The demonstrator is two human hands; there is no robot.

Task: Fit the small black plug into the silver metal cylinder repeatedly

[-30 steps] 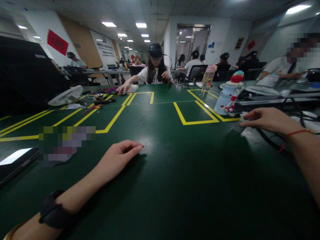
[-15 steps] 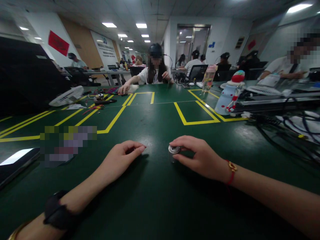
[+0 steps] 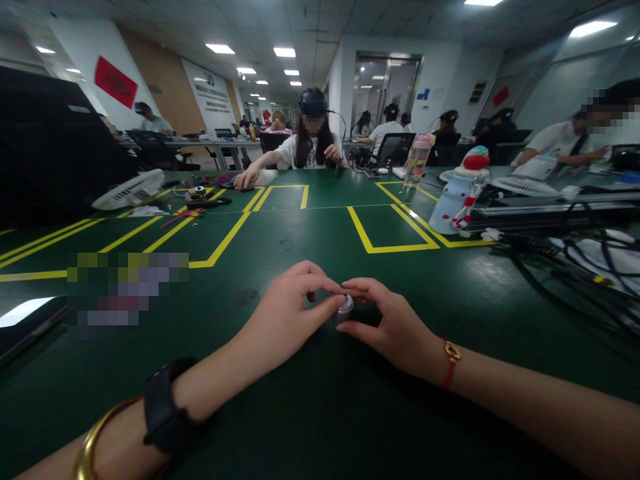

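Observation:
A small silvery cylinder (image 3: 346,308) with a pale round top stands upright on the dark green table, between my two hands. My right hand (image 3: 395,323) holds it from the right, thumb in front and fingers behind. Over the cylinder's top, my left hand (image 3: 293,313) has thumb and index finger pinched close together. Whatever lies between those fingertips is too small or too hidden to make out. The fingers cover part of the cylinder's top and far side.
Yellow tape (image 3: 400,248) marks the table. To the left lie a phone (image 3: 30,320), a small white fan (image 3: 130,190) and loose wires (image 3: 187,215). At right stand a light-blue bottle (image 3: 450,203) and black cables (image 3: 555,273). A co-worker (image 3: 311,143) sits opposite.
My left hand has moved right, from beside the cylinder to its top, fingers still pinched. My right hand has stayed around the cylinder, with only a slight shift.

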